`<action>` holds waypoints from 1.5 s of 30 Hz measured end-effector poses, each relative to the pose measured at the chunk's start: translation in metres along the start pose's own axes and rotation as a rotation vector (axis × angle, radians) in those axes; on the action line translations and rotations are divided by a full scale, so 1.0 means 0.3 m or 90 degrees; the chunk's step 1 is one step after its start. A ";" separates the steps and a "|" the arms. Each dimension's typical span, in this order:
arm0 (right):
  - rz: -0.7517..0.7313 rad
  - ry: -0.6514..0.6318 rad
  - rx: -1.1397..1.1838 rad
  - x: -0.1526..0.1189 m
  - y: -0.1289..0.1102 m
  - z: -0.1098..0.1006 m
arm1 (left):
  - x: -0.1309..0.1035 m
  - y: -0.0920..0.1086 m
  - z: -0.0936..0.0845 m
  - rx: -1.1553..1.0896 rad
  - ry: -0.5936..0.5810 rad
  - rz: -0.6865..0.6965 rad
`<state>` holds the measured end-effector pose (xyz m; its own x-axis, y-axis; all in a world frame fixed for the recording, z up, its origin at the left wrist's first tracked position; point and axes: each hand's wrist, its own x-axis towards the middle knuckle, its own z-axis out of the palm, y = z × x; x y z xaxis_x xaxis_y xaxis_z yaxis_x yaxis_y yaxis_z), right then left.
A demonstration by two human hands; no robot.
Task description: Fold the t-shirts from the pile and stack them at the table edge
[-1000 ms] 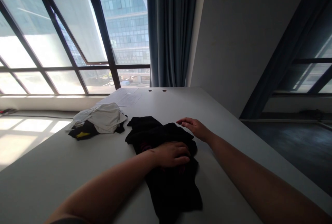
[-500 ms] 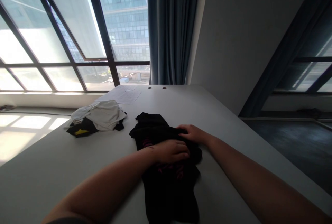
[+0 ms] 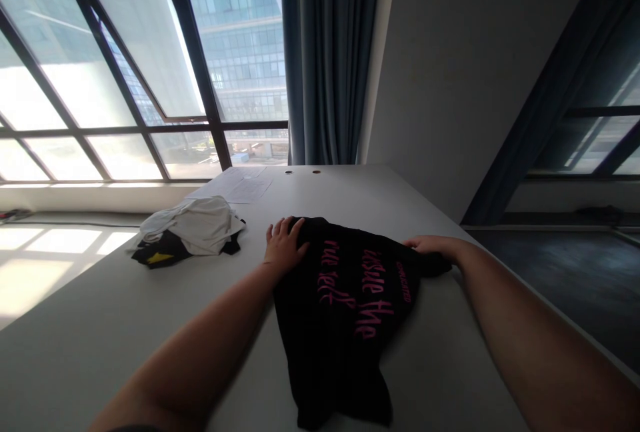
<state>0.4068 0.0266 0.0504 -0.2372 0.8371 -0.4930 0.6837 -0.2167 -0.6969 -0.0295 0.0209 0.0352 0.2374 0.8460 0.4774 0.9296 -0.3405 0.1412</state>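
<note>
A black T-shirt (image 3: pixel 345 352) with pink lettering lies spread on the white table, its far edge across from me and its near end narrower and wrinkled. My left hand (image 3: pixel 286 244) rests on the shirt's far left corner, fingers apart and the thumb on the cloth. At the far right corner, my right hand (image 3: pixel 434 245) is closed on the fabric, which bunches beside it; part of its fingers is hidden by the cloth.
On the table (image 3: pixel 230 325), to the left, lies a heap with a white garment (image 3: pixel 200 222) over a black one with a yellow patch (image 3: pixel 160 255). Papers (image 3: pixel 240 185) lie near the far end. A blue curtain (image 3: pixel 330 59) hangs beyond.
My hands have moved apart, the left one toward the far left and the right one outward to the right. The bunched shirt has opened out, and more pink lettering shows.
</note>
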 end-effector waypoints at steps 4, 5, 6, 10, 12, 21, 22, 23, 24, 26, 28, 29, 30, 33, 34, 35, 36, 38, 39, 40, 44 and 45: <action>0.089 0.122 -0.208 -0.066 0.098 -0.148 | 0.021 -0.074 0.033 0.032 -0.123 -0.044; 0.108 0.168 -0.269 -0.078 0.100 -0.180 | 0.023 -0.078 0.039 0.036 -0.144 -0.031; 0.117 0.224 -0.322 -0.088 0.089 -0.204 | 0.024 -0.078 0.043 0.040 -0.155 -0.015; -0.017 0.459 -0.407 -0.085 -0.075 -0.140 | 0.023 -0.056 0.042 0.032 -0.167 0.074; -0.158 0.444 -0.371 -0.061 -0.183 -0.019 | 0.024 -0.049 0.030 0.007 -0.206 0.107; -0.180 0.283 -0.466 0.052 -0.171 0.161 | 0.055 -0.138 -0.008 0.057 -0.273 -0.015; -0.166 0.294 -0.463 0.057 -0.133 0.122 | 0.060 -0.164 -0.009 0.069 -0.267 -0.046; -0.147 0.306 -0.459 0.060 -0.097 0.081 | 0.064 -0.192 -0.012 0.081 -0.259 -0.080; -0.126 0.313 -0.454 0.061 -0.064 0.044 | 0.067 -0.223 -0.016 0.093 -0.248 -0.116; -0.087 0.325 -0.440 0.063 -0.012 -0.015 | 0.072 -0.286 -0.029 0.118 -0.220 -0.195; -0.052 0.352 -0.417 0.066 0.028 -0.048 | 0.073 -0.337 -0.048 0.139 -0.186 -0.261; -0.036 0.376 -0.409 0.069 0.044 -0.057 | 0.072 -0.353 -0.057 0.149 -0.167 -0.281; -0.023 0.403 -0.406 0.074 0.059 -0.063 | 0.070 -0.363 -0.064 0.156 -0.149 -0.292; -0.007 0.487 -0.420 0.090 0.101 -0.068 | 0.063 -0.344 -0.066 0.164 -0.095 -0.255; -0.005 0.515 -0.428 0.096 0.112 -0.067 | 0.060 -0.325 -0.059 0.158 -0.080 -0.222; -0.003 0.538 -0.435 0.101 0.122 -0.065 | 0.059 -0.304 -0.047 0.148 -0.066 -0.188; -0.002 0.556 -0.440 0.106 0.128 -0.062 | 0.058 -0.282 -0.033 0.136 -0.056 -0.157; -0.002 0.566 -0.443 0.113 0.132 -0.054 | 0.057 -0.245 0.000 0.108 -0.059 -0.097; -0.007 0.559 -0.440 0.114 0.130 -0.050 | 0.057 -0.233 0.016 0.093 -0.077 -0.065; -0.010 0.548 -0.432 0.115 0.126 -0.046 | 0.057 -0.227 0.032 0.076 -0.104 -0.029; 0.002 0.517 -0.384 0.109 0.102 -0.031 | 0.063 -0.238 0.071 0.007 -0.220 0.044; 0.007 0.514 -0.375 0.108 0.097 -0.029 | 0.065 -0.244 0.074 0.001 -0.233 0.035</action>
<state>0.4250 0.0519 0.0188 0.1612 0.9744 0.1565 0.9681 -0.1253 -0.2169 -0.0866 0.0714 0.0149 0.3721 0.9172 0.1427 0.9129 -0.3894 0.1226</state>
